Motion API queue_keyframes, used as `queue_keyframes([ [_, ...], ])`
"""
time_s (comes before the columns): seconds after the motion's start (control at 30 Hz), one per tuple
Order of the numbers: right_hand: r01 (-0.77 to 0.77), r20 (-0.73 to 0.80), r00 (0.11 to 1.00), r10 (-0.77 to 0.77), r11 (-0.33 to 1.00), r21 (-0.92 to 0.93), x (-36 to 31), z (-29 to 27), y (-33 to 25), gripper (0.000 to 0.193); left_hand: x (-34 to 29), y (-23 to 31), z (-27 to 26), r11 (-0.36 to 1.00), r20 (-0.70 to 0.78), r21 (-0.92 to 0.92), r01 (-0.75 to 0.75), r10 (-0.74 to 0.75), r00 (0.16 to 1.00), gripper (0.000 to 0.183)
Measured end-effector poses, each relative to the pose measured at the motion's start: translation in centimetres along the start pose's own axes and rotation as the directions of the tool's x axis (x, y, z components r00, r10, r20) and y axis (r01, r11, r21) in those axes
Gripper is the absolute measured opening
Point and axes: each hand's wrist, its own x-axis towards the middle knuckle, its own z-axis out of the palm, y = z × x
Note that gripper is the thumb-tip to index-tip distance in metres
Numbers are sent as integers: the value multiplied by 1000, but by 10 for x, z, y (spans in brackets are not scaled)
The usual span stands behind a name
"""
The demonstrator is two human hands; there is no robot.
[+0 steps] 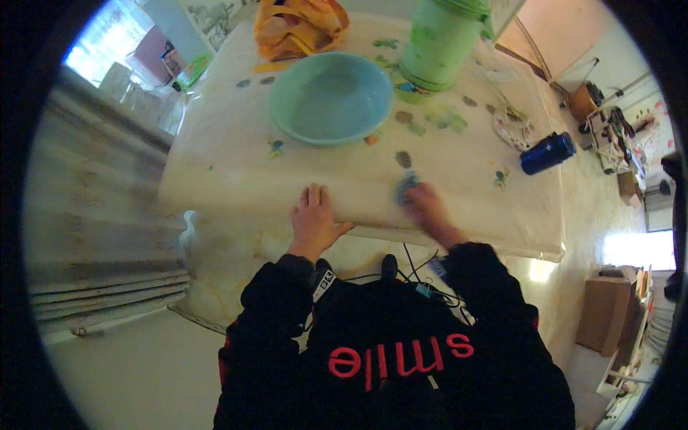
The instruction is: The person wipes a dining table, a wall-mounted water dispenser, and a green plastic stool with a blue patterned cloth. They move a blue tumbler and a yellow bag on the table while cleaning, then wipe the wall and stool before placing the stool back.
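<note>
At the far left, a striped curtain [100,236] is seen hanging beside the tabletop [236,165], which is covered by a pale cloth printed with small coloured motifs. On the near edge of that tabletop the left hand [313,221] is laid flat, palm down, fingers together and extended; nothing is held in its grip. Behind it, toward the middle of the tabletop, a light blue-green basin [331,97] is placed upright, its inside bare as far as can be seen. At the far edge, behind the basin, an orange and yellow bag [297,27] is recorded. Just right of the left hand, near the front edge, a small blue cloth [405,188] is found lying on the tabletop, pressed under the fingers of the right hand [426,208]; the right hand is blurred, its grip closed over the cloth with the fingers curled down upon it. Behind and to the right of the basin, a tall pale green container [437,43] with a lid is stood upright. Further right, a small white patterned dish [513,127] is noted near the tabletop's right side, and a dark blue bottle [547,153] is laid on its side just beyond it. At the far right, cardboard boxes [605,315] are seen on the floor.
</note>
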Motion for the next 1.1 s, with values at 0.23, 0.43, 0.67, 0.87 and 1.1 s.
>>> queue_keyframes([
  [0.23, -655, -442, 740, 507, 693, -301, -51, -94, 71, 9, 5, -124, -22, 997, -109, 18, 82, -79, 991, 110],
  [0.43, -361, -271, 912, 309, 917, -169, 40, 57, -38, 14, 11, -136, -16, 999, -114, 10, 34, -33, 993, 112],
  [0.67, 248, 81, 967, -243, 966, -68, 93, 138, -156, 20, 9, -136, -18, 1000, -157, -14, 18, -20, 987, 114],
  [0.87, -384, -325, 888, 326, 913, -134, 71, 31, -86, 21, 11, -135, -19, 998, -152, -57, 24, -32, 988, 113],
  [1.1, -380, -73, 719, 691, 479, 791, 125, 18, -87, 35, 11, -135, -23, 999, -93, 18, 39, -37, 995, 116],
])
